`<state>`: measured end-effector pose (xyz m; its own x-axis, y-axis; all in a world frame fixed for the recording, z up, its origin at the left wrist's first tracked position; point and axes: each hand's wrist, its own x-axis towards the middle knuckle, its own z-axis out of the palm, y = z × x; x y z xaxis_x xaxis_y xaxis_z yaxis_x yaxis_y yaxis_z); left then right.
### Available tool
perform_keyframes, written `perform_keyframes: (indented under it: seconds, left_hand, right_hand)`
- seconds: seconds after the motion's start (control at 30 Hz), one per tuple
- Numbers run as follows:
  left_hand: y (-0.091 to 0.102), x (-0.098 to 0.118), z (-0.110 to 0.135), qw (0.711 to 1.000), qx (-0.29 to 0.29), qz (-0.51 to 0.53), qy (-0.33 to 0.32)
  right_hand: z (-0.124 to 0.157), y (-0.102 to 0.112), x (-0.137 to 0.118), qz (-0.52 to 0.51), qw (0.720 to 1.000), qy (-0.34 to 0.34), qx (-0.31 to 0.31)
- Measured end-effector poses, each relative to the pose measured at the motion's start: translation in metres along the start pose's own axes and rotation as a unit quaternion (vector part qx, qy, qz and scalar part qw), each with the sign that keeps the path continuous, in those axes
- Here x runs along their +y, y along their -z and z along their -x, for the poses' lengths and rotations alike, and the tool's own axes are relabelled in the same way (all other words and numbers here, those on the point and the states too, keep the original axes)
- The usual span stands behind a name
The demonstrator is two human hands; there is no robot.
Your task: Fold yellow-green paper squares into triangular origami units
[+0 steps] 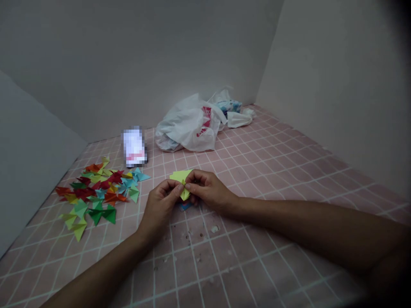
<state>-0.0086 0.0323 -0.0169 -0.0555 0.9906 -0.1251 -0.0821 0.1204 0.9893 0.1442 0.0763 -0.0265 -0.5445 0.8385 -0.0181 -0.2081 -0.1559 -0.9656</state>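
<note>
Both hands pinch one piece of folded yellow paper (184, 194) near the middle of the table. My left hand (162, 196) grips its left side between thumb and fingers. From the other side, my right hand (207, 190) holds it with thumb and index finger close to the left thumb. Behind the fingers shows a yellow paper sheet (180, 175); whether it is part of the same piece I cannot tell. Something blue (185, 206) lies under the hands, mostly hidden. To the left is a pile of folded paper pieces (102, 184) in red, orange, yellow, green and light blue.
A lit phone (134, 146), blurred out, stands behind the paper pile. Crumpled white plastic bags (192, 124) and a blue patterned packet (229, 105) lie by the back wall. The pink checked tabletop (272, 171) has small worn spots in front of my hands.
</note>
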Motion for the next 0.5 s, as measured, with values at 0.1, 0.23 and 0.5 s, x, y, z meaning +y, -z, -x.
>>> perform_keyframes:
  seconds: [0.1, 0.23, 0.5]
  left_hand:
    - [-0.0002, 0.0006, 0.0010, 1.000, -0.003, -0.016, -0.004]
    - [-0.0011, 0.0024, 0.0025, 0.999, -0.004, -0.030, -0.014]
    - [-0.0013, 0.0036, 0.0036, 0.998, -0.004, -0.042, -0.036]
  right_hand:
    - [0.0002, -0.0003, 0.0007, 0.000, 1.000, 0.000, -0.003]
    - [-0.0001, -0.0001, 0.0023, -0.002, 1.000, 0.006, -0.007]
    - [0.0012, 0.0017, 0.0012, 0.005, 1.000, 0.020, -0.023]
